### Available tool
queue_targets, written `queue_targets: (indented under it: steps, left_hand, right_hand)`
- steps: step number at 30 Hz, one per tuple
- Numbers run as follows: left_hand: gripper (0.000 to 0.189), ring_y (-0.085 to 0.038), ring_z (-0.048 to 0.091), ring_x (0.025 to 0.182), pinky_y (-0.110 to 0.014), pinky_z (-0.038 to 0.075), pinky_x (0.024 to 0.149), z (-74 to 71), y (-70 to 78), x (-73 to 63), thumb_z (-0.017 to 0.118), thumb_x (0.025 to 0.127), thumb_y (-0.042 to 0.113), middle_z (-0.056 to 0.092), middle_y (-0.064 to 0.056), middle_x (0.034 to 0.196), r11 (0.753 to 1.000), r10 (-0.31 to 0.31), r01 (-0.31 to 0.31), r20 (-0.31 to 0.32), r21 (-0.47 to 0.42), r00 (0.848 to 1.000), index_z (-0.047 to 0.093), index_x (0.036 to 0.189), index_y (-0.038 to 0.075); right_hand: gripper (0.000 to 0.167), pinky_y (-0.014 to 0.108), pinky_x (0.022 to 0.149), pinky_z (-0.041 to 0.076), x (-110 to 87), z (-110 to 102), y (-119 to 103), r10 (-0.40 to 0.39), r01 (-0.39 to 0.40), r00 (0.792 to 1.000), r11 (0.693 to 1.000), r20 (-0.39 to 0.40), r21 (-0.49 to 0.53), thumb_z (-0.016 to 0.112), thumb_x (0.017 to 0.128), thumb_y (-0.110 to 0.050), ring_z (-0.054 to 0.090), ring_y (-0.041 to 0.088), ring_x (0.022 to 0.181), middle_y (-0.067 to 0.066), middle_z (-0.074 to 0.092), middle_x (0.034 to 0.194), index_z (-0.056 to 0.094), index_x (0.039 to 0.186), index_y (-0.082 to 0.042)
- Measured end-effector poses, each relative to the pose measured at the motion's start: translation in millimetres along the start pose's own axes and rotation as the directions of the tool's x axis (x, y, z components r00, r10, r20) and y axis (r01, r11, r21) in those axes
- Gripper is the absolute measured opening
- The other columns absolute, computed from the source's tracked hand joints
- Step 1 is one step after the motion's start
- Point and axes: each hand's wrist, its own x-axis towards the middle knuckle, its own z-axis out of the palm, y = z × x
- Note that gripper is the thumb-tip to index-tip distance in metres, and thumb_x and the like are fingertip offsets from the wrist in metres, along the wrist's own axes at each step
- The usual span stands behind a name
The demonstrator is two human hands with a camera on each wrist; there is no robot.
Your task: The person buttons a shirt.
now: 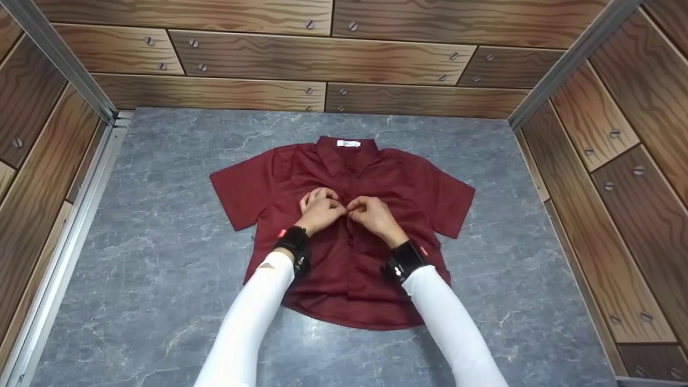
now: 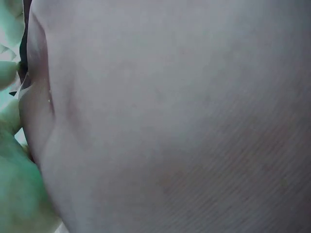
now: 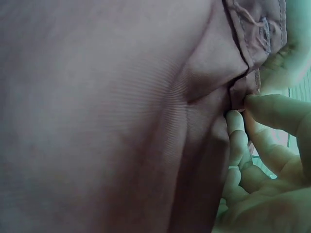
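A dark red short-sleeved button shirt (image 1: 408,183) lies spread flat, front side up, its collar (image 1: 332,161) toward the far wall. Over the middle of its front, both hands meet at the button placket. The left hand (image 1: 321,209) pinches the placket from one side, thumb and forefinger together. From the other side the right hand (image 1: 374,216) pinches the cloth, its fingertips almost against the left ones. In the right wrist view, thumb and finger grip the placket edge just below a stitched buttonhole (image 3: 265,35). Cloth (image 2: 160,116) fills most of the left wrist view, hiding the left fingertips.
The shirt rests on a grey marbled surface (image 1: 161,236). Wood-patterned panels (image 1: 322,56) rise at the back and both sides, with metal rails (image 1: 70,236) along the left edge and in the corners. A white label (image 1: 348,143) shows inside the collar.
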Motion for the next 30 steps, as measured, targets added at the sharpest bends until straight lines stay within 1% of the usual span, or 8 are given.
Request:
queue_targets:
  steps: [3, 8, 13, 17, 24, 28, 30]
  left_hand:
    - [0.026, -0.026, 0.033, 0.129, -0.051, 0.009, 0.109, -0.4, -1.2, 0.1, 0.064, 0.085, 0.037, 0.052, -0.001, 0.117, 1.0, 0.006, -0.006, 0.014, 0.0, 1.0, 0.076, 0.08, 0.014]
    - [0.018, -0.026, 0.034, 0.129, -0.052, 0.01, 0.109, 0.1, -3.4, 0.4, 0.068, 0.083, 0.031, 0.053, -0.001, 0.118, 0.999, 0.028, -0.029, 0.009, 0.02, 1.0, 0.076, 0.085, 0.014]
    - [0.019, -0.026, 0.038, 0.127, -0.051, 0.011, 0.11, -0.5, -4.3, 0.9, 0.07, 0.084, 0.029, 0.055, -0.002, 0.119, 0.999, 0.03, -0.03, 0.001, -0.011, 1.0, 0.076, 0.094, 0.014]
    - [0.02, -0.026, 0.037, 0.127, -0.051, 0.011, 0.11, -2.7, -4.4, 0.8, 0.071, 0.085, 0.029, 0.056, -0.002, 0.121, 0.999, 0.028, -0.028, 0.018, -0.035, 0.999, 0.076, 0.098, 0.015]
    - [0.019, -0.028, 0.035, 0.131, -0.052, 0.01, 0.111, -5.4, -5.0, 0.3, 0.07, 0.086, 0.029, 0.054, -0.003, 0.122, 0.999, 0.045, -0.044, 0.061, -0.018, 0.997, 0.075, 0.1, 0.018]
    - [0.018, -0.029, 0.034, 0.131, -0.052, 0.009, 0.112, -5.9, -5.0, 0.5, 0.069, 0.085, 0.028, 0.053, -0.003, 0.122, 0.999, 0.053, -0.052, 0.07, -0.014, 0.996, 0.074, 0.099, 0.018]
    - [0.019, -0.028, 0.034, 0.131, -0.052, 0.009, 0.112, -6.4, -4.5, 0.3, 0.069, 0.085, 0.031, 0.053, -0.003, 0.122, 0.998, 0.054, -0.052, 0.069, -0.02, 0.996, 0.075, 0.098, 0.018]
  right_hand:
    - [0.014, 0.027, 0.076, 0.047, -0.6, 0.0, 1.0, -0.008, 0.008, 1.0, 1.0, 0.002, -0.002, 0.068, 0.082, -0.012, 0.064, 0.014, 0.083, 0.001, 0.072, 0.09, 0.073, 0.096, -0.015]
    - [0.014, 0.028, 0.077, 0.045, 0.1, 0.3, 3.8, -0.021, 0.022, 1.0, 1.0, 0.001, -0.003, 0.067, 0.085, -0.009, 0.062, 0.014, 0.083, 0.001, 0.073, 0.091, 0.073, 0.097, -0.013]
    - [0.01, 0.029, 0.077, 0.046, 1.3, 0.0, 5.5, 0.006, -0.006, 1.0, 0.999, -0.019, -0.033, 0.069, 0.086, -0.015, 0.063, 0.016, 0.082, 0.003, 0.072, 0.087, 0.071, 0.096, -0.012]
    - [0.008, 0.029, 0.076, 0.046, 1.7, -0.4, 6.8, 0.024, -0.025, 0.999, 0.999, -0.025, -0.046, 0.07, 0.086, -0.018, 0.062, 0.016, 0.082, 0.002, 0.07, 0.086, 0.071, 0.092, -0.012]
    - [0.006, 0.028, 0.074, 0.045, 1.1, -0.1, 6.0, 0.033, -0.034, 0.999, 0.998, -0.024, -0.056, 0.069, 0.085, -0.015, 0.06, 0.014, 0.08, 0.001, 0.068, 0.084, 0.071, 0.089, -0.012]
    - [0.006, 0.027, 0.073, 0.045, 1.4, 0.9, 5.9, 0.034, -0.036, 0.999, 0.996, -0.032, -0.079, 0.07, 0.084, -0.017, 0.06, 0.014, 0.079, 0.0, 0.068, 0.083, 0.071, 0.088, -0.014]
    - [0.006, 0.027, 0.073, 0.044, 1.8, 0.9, 5.3, 0.035, -0.038, 0.999, 0.996, -0.035, -0.083, 0.07, 0.084, -0.017, 0.06, 0.014, 0.078, 0.0, 0.068, 0.082, 0.071, 0.088, -0.013]
